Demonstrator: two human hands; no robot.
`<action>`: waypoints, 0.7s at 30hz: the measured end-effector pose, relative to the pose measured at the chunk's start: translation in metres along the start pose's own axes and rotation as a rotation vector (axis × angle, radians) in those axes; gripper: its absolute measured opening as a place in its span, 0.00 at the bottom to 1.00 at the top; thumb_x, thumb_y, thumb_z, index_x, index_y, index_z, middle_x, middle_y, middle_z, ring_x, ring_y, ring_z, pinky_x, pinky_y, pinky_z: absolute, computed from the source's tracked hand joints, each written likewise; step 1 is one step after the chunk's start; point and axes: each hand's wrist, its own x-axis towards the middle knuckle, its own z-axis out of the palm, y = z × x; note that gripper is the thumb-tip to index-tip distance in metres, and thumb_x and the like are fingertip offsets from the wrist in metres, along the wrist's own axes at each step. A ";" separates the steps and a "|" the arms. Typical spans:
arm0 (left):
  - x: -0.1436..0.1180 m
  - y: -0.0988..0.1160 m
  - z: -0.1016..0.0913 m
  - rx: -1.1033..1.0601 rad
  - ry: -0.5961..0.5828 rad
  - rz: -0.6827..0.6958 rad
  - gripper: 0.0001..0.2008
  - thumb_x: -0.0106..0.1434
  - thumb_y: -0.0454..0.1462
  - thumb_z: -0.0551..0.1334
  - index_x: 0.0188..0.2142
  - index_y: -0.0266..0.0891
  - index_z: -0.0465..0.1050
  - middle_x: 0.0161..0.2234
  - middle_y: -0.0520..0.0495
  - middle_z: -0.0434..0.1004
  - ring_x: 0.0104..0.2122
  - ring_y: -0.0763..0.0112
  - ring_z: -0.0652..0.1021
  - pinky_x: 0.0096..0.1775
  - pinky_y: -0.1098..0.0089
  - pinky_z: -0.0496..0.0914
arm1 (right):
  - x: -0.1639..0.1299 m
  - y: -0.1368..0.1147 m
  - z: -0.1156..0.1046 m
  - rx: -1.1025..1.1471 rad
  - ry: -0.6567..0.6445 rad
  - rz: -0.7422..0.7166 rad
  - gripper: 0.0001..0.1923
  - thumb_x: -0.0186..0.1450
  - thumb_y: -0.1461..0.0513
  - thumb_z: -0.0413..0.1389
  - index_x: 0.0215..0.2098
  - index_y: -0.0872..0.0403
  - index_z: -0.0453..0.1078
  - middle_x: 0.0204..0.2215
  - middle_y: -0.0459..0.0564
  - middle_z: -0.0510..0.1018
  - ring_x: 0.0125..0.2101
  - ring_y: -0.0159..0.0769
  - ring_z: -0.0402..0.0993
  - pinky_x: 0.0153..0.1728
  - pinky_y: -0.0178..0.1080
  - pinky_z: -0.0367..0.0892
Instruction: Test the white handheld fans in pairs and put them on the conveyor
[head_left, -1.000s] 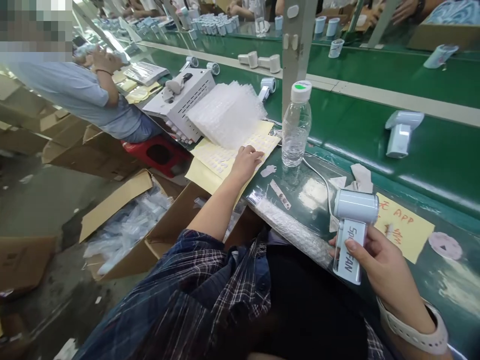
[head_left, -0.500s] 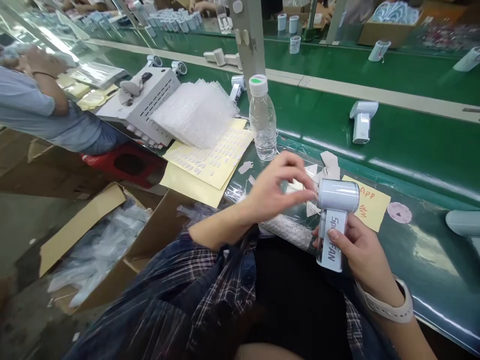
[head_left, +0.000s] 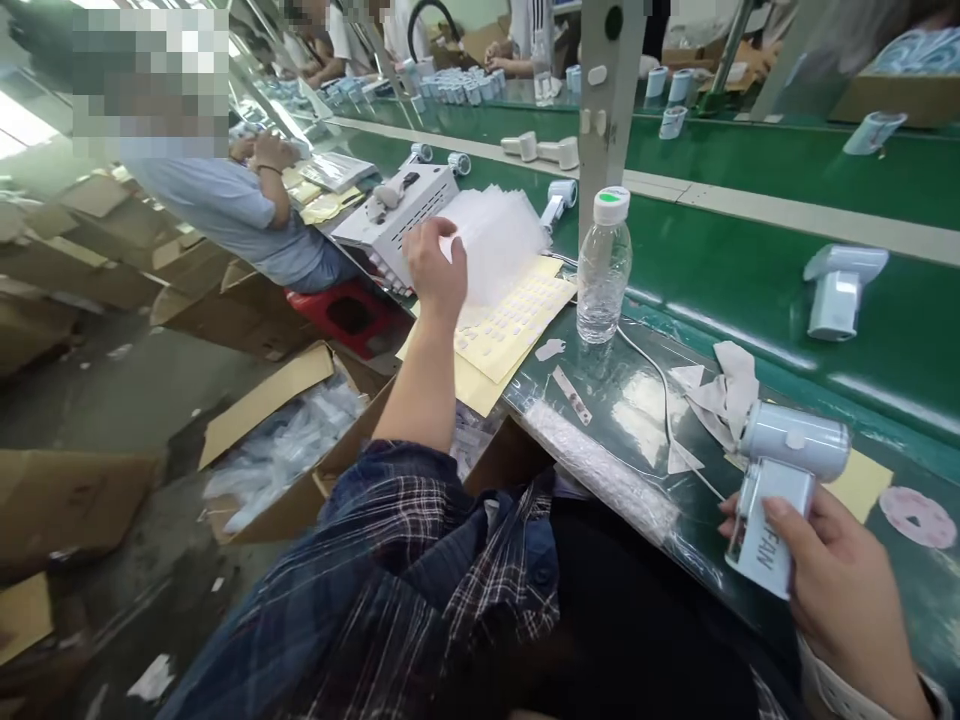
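Note:
My right hand [head_left: 851, 565] is closed round the handle of a light-blue handheld fan [head_left: 799, 440], which carries lettering ending in "FAN". On the side of its head shows a small pale oval spot. Over to the left, my left hand [head_left: 437, 275] is at the near edge of a stack of white bubble-wrap bags [head_left: 499, 235]. Its fingers are bent with the thumb apart, and nothing shows in them; whether they touch the bags I cannot tell. Beneath the stack lie yellow sheets with small labels [head_left: 517, 315].
A clear bottle [head_left: 604, 275] stands beside a metal post [head_left: 602, 130]. Another fan [head_left: 844, 290] stands on the green conveyor. A white slotted box [head_left: 409, 215] sits behind the bags. A cardboard box of plastic bags [head_left: 292, 440] is on the floor, and a seated co-worker [head_left: 217, 210] is at left.
My left hand has left the fan's head and moved left to the bag stack. My right hand still holds the fan, now lower and farther right. The view has swung left.

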 end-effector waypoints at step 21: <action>0.062 -0.029 -0.028 0.000 0.109 0.005 0.06 0.77 0.30 0.55 0.41 0.40 0.62 0.35 0.54 0.64 0.37 0.72 0.66 0.51 0.64 0.64 | 0.011 0.020 0.005 0.063 -0.116 -0.051 0.40 0.48 0.35 0.74 0.46 0.52 0.73 0.32 0.54 0.84 0.25 0.43 0.80 0.24 0.41 0.77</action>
